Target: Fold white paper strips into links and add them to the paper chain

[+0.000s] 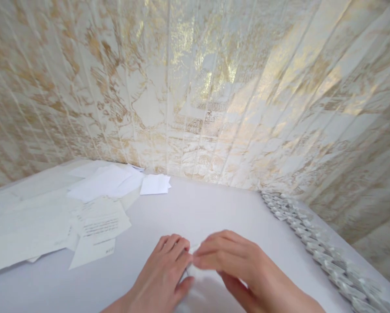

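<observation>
At the near middle of the white table, a small piece of white paper (191,280) lies between my two hands, mostly covered by them. My left hand (165,271) grips it from the left, fingers curled over its far side and thumb near its close edge. From the right, my right hand (243,263) reaches over with its fingers pressed together, the tips meeting the paper beside the left index finger. The exact shape of the paper and any folds in it are hidden.
Loose sheets of paper (28,226), some printed, spread over the left side. A small stack of white paper pieces (155,184) sits near the back edge. Rows of small folded paper pieces (318,250) run along the right edge. Behind the table hangs a patterned curtain (182,87).
</observation>
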`<state>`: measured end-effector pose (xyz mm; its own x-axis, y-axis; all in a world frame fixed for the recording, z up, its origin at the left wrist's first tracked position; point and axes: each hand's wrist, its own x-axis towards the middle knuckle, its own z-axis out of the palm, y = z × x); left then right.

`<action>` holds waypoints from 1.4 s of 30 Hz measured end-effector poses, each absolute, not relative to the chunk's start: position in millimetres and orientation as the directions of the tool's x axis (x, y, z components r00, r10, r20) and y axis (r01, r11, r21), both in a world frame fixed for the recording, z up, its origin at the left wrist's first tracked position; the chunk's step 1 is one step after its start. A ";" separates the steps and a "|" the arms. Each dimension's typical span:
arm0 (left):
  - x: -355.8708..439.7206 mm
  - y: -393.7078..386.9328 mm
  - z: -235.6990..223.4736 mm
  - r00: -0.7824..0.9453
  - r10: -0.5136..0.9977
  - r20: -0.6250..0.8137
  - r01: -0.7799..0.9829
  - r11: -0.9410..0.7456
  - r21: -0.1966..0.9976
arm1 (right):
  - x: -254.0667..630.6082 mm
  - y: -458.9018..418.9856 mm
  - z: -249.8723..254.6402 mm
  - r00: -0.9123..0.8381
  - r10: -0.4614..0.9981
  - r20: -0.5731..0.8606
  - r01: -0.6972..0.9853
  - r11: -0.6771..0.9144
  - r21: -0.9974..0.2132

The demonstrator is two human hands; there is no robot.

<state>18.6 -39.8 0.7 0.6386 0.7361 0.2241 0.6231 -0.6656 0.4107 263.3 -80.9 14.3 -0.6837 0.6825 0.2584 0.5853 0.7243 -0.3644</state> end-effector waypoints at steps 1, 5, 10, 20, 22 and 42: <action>17.9 -39.9 3.2 0.641 0.736 0.219 0.623 -0.665 0.412 | 252.3 -62.8 33.7 -0.665 0.719 0.203 0.598 0.675 -0.432; 14.4 -36.1 9.4 0.657 0.721 0.218 0.617 -0.681 0.394 | 226.1 -29.6 58.4 -0.641 0.752 0.154 0.600 0.617 -0.509; 10.3 -30.8 4.3 0.643 0.721 0.258 0.609 -0.685 0.399 | 223.0 -30.2 25.5 -0.600 0.793 0.108 0.662 0.568 -0.489; 11.3 -30.5 6.5 0.585 0.783 0.210 0.676 -0.614 0.407 | 210.0 -35.5 18.1 -0.476 0.868 0.142 0.717 0.477 -0.508; 11.8 -29.9 8.9 0.602 0.775 0.194 0.682 -0.625 0.379 | 208.8 -37.5 17.4 -0.459 0.877 0.141 0.726 0.461 -0.510; 8.9 -20.1 -5.3 0.584 0.764 0.275 0.660 -0.643 0.387 | 196.8 -40.9 5.6 -0.344 0.915 0.210 0.733 0.401 -0.549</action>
